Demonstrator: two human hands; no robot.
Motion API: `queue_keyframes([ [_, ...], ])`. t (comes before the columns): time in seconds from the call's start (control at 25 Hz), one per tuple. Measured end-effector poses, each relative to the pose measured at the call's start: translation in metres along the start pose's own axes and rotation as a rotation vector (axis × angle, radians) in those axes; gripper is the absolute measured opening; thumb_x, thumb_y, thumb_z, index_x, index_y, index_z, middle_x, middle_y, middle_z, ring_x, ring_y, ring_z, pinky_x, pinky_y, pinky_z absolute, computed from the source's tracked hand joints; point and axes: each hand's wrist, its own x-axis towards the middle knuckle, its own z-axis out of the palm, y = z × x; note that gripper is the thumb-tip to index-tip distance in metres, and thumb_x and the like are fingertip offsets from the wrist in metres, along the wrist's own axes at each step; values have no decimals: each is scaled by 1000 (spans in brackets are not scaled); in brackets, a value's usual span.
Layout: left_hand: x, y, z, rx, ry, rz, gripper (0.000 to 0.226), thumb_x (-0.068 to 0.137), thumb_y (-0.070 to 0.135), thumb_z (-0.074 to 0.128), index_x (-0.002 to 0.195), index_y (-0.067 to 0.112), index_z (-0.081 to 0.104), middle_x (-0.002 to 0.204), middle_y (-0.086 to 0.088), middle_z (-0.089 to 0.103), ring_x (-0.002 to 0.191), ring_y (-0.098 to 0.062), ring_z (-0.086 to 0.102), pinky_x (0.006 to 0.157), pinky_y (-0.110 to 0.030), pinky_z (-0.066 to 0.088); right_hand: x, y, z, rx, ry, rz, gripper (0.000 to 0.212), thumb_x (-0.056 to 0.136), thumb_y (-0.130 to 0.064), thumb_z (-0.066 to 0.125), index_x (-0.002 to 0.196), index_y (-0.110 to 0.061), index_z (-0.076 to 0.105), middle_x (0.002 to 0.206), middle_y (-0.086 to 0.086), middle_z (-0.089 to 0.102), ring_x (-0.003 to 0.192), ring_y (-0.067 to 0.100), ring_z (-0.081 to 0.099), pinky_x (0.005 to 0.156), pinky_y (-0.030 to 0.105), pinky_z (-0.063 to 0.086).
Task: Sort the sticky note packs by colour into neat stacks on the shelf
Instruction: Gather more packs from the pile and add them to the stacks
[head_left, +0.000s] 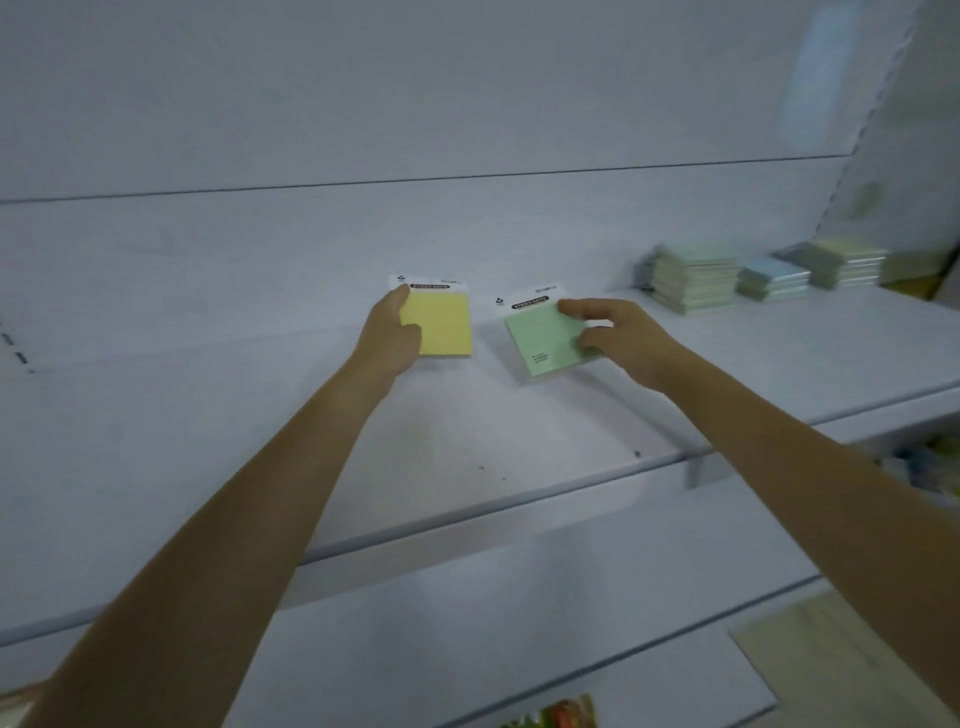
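My left hand (390, 333) grips a yellow sticky note pack (443, 323) by its left edge, just above the white shelf (467, 426). To its right, my right hand (618, 335) holds a green sticky note pack (543, 338) at its right side, tilted a little clockwise. Both packs have a white header card with a dark label. Whether the packs rest on the shelf or hover just over it I cannot tell. Stacks of packs sit at the back right: a greenish stack (693, 280), a lower blue-topped stack (774, 283) and a pale yellow-topped stack (844, 262).
The shelf's front edge (519, 501) runs diagonally from lower left to right. A lower shelf (519, 623) lies beneath, with a beige sheet (831, 660) at right and a colourful packet (566, 714) at the bottom edge. Blurred items show under the shelf at far right.
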Motion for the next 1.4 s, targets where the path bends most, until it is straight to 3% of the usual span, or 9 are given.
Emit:
queue_keyframes([
  [0.12,-2,34,69,-70,-7,-30,60,84,-10,36,142,3,30,145,-21,36,131,-37,39,107,-44,35,-14,34,-77,-1,41,41,48,83,12,43,125,-8,53,132,16,53,99,25,54,85,38,46],
  [0.28,-2,74,144,-112,12,-25,63,85,-9,37,145,7,24,148,-14,32,132,-30,38,107,-38,36,-16,66,-167,37,126,68,47,83,11,43,125,-9,54,132,15,52,118,43,49,104,56,37],
  [0.44,4,105,191,-137,61,-44,62,85,-9,39,144,6,25,147,-12,33,131,-29,39,105,-37,38,8,69,-221,108,162,47,48,83,11,42,128,-5,49,139,14,46,106,21,49,107,45,39],
  [0.64,29,127,213,-234,132,-19,59,84,-7,47,140,5,34,127,-18,49,111,-31,52,86,-32,45,67,61,-242,159,224,-26,47,83,11,43,128,0,47,133,17,51,99,17,49,76,17,46],
  [0.8,59,130,216,-283,163,33,52,83,-3,55,133,7,44,120,-20,55,95,-21,51,83,-33,47,121,53,-238,108,209,-31,45,83,11,44,128,4,47,133,20,50,106,22,50,103,35,43],
  [1.0,86,130,218,-300,180,37,52,83,0,58,132,8,45,128,-21,54,97,-21,52,99,-42,46,163,51,-227,-84,133,-16,40,82,6,48,122,10,50,124,22,57,113,28,56,104,39,43],
  [1.12,91,130,226,-327,170,47,53,83,-1,58,133,8,45,127,-21,55,98,-19,52,98,-40,46,175,61,-225,-232,97,-39,28,83,-1,51,108,11,59,100,19,63,92,28,61,80,31,51],
  [1.28,95,137,238,-329,159,71,52,83,-1,58,133,8,46,126,-19,55,100,-18,52,98,-37,46,182,80,-230,-363,79,-38,22,83,-12,51,97,-4,65,75,6,47,50,9,37,46,18,33],
  [1.4,99,151,253,-359,157,109,51,83,-1,59,132,8,47,114,-14,56,99,-18,52,94,-36,47,180,90,-244,-314,141,-129,33,87,-14,50,118,-9,57,111,10,59,86,18,61,75,19,48],
])
